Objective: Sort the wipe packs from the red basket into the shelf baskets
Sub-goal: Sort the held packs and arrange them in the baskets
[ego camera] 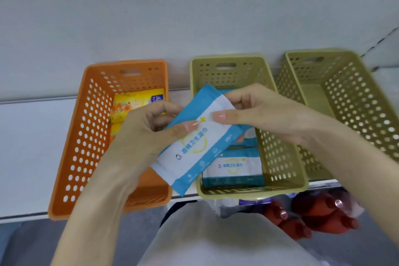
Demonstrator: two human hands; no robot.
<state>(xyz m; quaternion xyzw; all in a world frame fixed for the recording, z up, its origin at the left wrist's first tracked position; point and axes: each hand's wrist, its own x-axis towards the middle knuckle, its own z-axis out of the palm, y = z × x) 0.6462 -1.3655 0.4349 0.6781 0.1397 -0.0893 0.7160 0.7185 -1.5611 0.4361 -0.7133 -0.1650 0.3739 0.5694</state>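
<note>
**Blue-and-white wipe pack held in both hands over the shelf baskets**

At the bottom centre of the frame lies a white garment (216, 242) on the person's body. To its right, in the lower right, is a blurred red shape (319, 220) with pale and purple packaging beside it; what it is cannot be made out.

Both forearms rise from the lower edge toward the centre. The left hand (138, 136) grips the blue-and-white wipe pack (203, 144) at its left side, thumb pressed on the printed face and fingers curled behind. The right hand (269, 114) pinches the pack's upper end, thumb on top and fingers bent underneath. The pack is tilted, its lower end toward the bottom centre and its upper end toward the upper right. It is held in the air across the gap between the orange basket (71, 147) and the middle green basket (287, 157).

The orange basket sits left of centre and holds yellow packs (131, 103) toward its far end. The middle green basket holds another blue-and-white pack (235, 167) lying flat near its front wall, partly under the held one. A second green basket (356, 97) stands just beside it in the upper right.

All three baskets rest side by side on a white shelf (32, 147), with a pale wall (194, 6) filling the top of the frame.
</note>
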